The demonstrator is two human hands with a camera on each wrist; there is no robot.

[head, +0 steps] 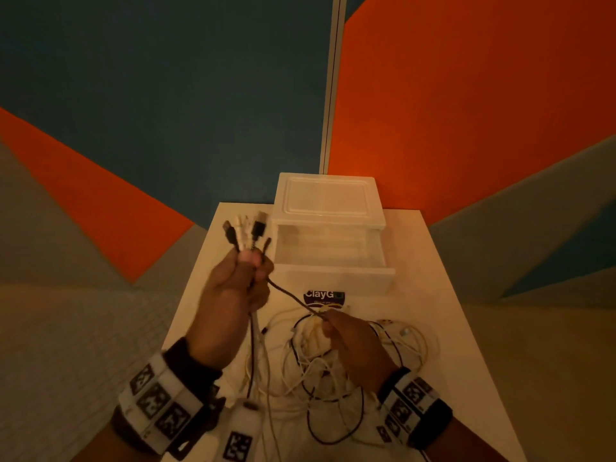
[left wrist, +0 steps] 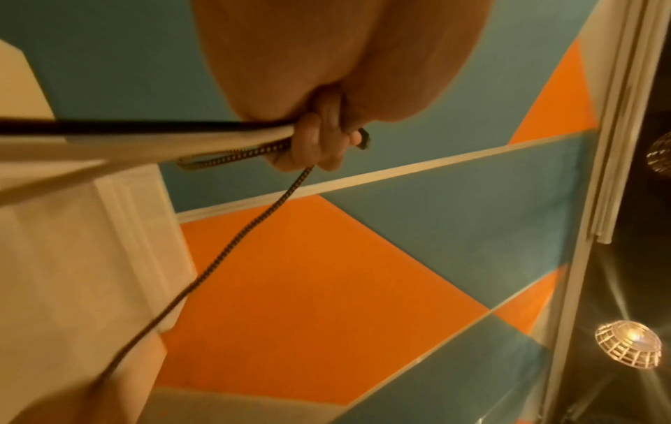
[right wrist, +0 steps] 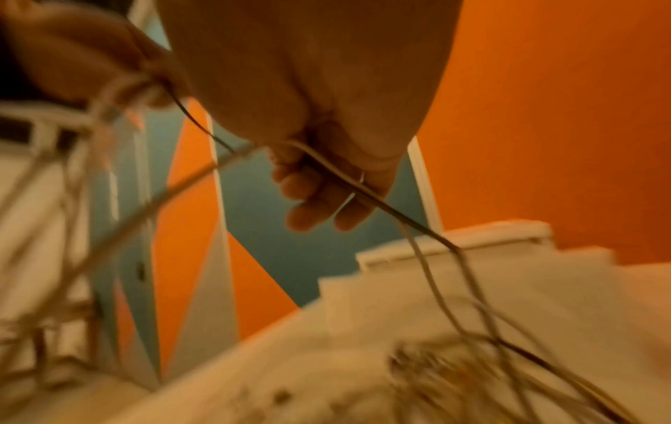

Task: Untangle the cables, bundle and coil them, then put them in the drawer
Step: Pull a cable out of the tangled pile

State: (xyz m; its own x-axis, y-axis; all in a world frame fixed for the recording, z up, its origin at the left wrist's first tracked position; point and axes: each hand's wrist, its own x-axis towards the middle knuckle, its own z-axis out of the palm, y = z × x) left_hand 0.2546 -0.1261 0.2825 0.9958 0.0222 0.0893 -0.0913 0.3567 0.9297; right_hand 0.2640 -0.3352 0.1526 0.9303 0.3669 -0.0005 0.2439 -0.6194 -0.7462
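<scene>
Between both grips (head: pixel 233 288) (head: pixel 353 338) — braided cable (head: pixel 290 295) (taut)

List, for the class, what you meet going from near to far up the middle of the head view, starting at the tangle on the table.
Tangled cables → right hand pinching a dark braided cable → purple label → open drawer → lid of the plastic box → wall.

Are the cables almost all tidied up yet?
Not yet. Done: the drawer is pulled open, and the left hand grips several plug ends gathered together. In hand: the right hand pinches a dark braided cable, drawing it out of the tangle on the table. Left: untangling, coiling, and putting cables in the drawer.
</scene>
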